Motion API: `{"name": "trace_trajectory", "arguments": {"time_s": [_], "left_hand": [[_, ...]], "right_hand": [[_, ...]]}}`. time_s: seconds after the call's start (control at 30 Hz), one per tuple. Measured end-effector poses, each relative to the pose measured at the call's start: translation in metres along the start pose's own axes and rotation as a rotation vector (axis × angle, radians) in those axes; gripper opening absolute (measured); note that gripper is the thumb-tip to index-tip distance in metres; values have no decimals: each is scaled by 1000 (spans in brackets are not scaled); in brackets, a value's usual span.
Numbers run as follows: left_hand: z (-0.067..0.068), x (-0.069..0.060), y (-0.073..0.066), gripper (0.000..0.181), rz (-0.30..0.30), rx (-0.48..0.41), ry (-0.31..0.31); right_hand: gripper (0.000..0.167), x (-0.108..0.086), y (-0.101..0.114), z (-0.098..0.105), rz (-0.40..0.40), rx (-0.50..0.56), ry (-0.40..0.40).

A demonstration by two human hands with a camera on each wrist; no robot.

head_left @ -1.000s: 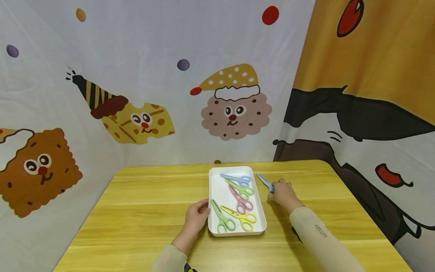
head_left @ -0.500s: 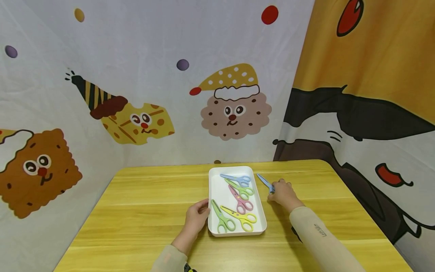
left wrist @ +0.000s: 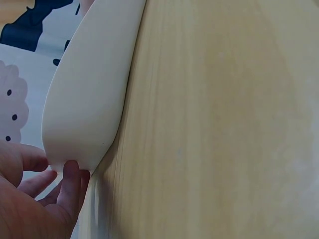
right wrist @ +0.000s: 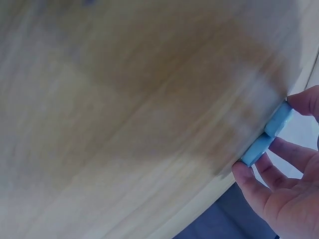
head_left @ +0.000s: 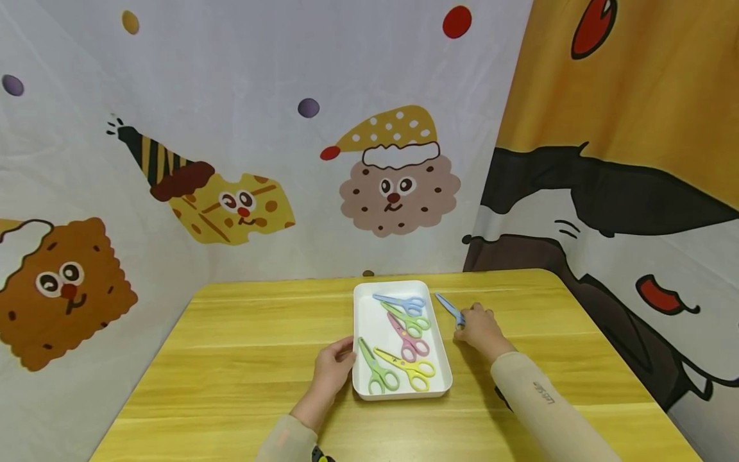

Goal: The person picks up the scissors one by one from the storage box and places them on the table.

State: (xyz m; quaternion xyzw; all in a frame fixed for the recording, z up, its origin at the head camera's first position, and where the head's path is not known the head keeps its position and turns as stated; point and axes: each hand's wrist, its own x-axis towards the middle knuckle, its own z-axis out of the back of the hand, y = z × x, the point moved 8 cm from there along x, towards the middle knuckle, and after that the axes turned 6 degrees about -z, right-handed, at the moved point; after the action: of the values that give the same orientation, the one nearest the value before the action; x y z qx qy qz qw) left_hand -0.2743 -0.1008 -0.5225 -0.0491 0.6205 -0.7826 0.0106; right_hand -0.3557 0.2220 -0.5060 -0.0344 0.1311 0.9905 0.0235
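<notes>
A white tray [head_left: 369, 314] stands on the wooden table with several children's scissors lying in it: blue scissors [head_left: 398, 301], green scissors [head_left: 428, 322], pink scissors [head_left: 398, 327], yellow scissors [head_left: 404, 367] and a second green pair [head_left: 375, 369]. My left hand [head_left: 333, 366] holds the tray's left side, its fingertips on the outer wall [left wrist: 89, 99]. Right of the tray, my right hand [head_left: 484, 330] pinches another blue pair of scissors [head_left: 447, 307] by the handle loops [right wrist: 256, 148]. Their blades point away to the back left; the fingers hide part of the handles.
The wooden table [head_left: 248, 346] reaches back to a wall covering [head_left: 260, 77] printed with cartoon snacks. At the right hangs a stretch of the covering with a large orange and black print [head_left: 623, 128].
The head view has shifted very slightly. Both hands, the tray and the scissors look unchanged in their places.
</notes>
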Motion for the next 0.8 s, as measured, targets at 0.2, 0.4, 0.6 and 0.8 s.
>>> {"name": "trace_trajectory", "arguments": {"time_s": [0.2,0.4,0.6,0.8], "left_hand": [[-1,-1,-1,36,9,7,6],[0,-1,-1,35,16,2,2],[0,0,-2,35,8,12,-3],[0,-1,-1,35,9,21,2]], "right_hand": [[41,-1,1,1,2,3,8],[44,0,-1,-1,-3,10,15],[50,0,-2,-2,-9,29,18],[58,-1,-3,-2,-12,39,16]]}}
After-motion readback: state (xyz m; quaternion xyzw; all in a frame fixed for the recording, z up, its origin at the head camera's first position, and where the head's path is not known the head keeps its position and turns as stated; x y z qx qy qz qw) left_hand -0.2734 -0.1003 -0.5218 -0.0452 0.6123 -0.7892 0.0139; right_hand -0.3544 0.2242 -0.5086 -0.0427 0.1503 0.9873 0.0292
